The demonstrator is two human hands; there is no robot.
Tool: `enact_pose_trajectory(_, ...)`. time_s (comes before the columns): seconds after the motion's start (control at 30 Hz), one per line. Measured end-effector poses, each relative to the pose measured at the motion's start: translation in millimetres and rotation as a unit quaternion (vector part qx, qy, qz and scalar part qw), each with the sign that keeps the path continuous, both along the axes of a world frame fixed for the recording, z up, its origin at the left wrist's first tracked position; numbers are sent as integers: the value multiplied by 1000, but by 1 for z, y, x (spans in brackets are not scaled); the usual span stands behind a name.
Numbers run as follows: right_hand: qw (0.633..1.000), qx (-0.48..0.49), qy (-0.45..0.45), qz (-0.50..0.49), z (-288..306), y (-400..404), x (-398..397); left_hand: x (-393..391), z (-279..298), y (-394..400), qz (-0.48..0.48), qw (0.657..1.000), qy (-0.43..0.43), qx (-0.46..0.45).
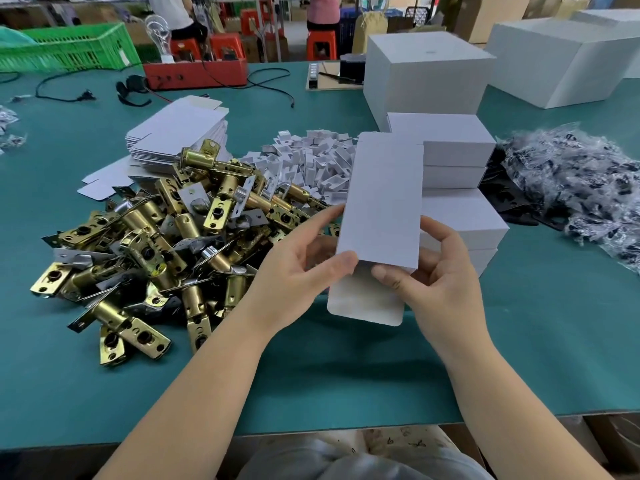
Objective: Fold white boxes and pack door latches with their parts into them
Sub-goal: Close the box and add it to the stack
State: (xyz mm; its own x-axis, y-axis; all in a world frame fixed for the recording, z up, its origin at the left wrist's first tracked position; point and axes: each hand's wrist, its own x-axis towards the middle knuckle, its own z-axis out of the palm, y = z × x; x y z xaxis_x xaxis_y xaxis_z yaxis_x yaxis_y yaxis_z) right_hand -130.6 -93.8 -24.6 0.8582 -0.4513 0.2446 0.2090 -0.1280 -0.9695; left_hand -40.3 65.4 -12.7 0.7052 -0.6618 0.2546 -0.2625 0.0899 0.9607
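Item, nearest the table's front edge: one white carton blank, held upright above the green table. My left hand grips its left side, thumb on the face, fingers curled behind; my right hand pinches its right side likewise. Bottom flap hangs open. Left of it: heap of brass door latches. Behind: small white inserts, flat blanks, closed white boxes. Right edge: bagged parts.

matt card box, glossy brass latches (some silvery)
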Motion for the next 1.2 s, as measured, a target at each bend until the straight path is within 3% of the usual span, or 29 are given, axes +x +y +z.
enact_pose_trajectory(0.13, 997, 40, -49, 35, 3, 0, -3, 3, 5, 4, 3, 996, 69, -51)
enact_pose_trajectory(0.33, 992, 115, -53, 15, 1, -6, 1, 8, 4, 8, -80, 982, 167, -41)
enact_pose_trajectory(0.43, 982, 164, -92, -3, 4, -8, 0, 13, 5, 11, -134, 949, 259, -121)
enact_pose_trajectory(0.53, 968, 219, -123, 2, 7, -10, -1, 15, 5, 14, -181, 931, 266, -170)
enact_pose_trajectory(0.7, 976, 179, -109, 64, 5, -4, 1, 6, 1, -2, -47, 944, 287, -153)
enact_pose_trajectory(0.8, 983, 135, 4, 122, -7, -6, -3, 6, 4, -3, 22, 957, 260, -127)
enact_pose_trajectory(0.9, 961, 192, 161, 113, -11, -14, -3, 10, 8, 5, 36, 965, 241, -100)
enact_pose_trajectory(1.03, 927, 282, 131, 208, 14, -10, 5, 12, 9, 8, 39, 967, 250, -39)
enact_pose_trajectory(1.2, 956, 152, 136, 212, 2, -4, 4, 8, 3, 0, 85, 970, 225, 18)
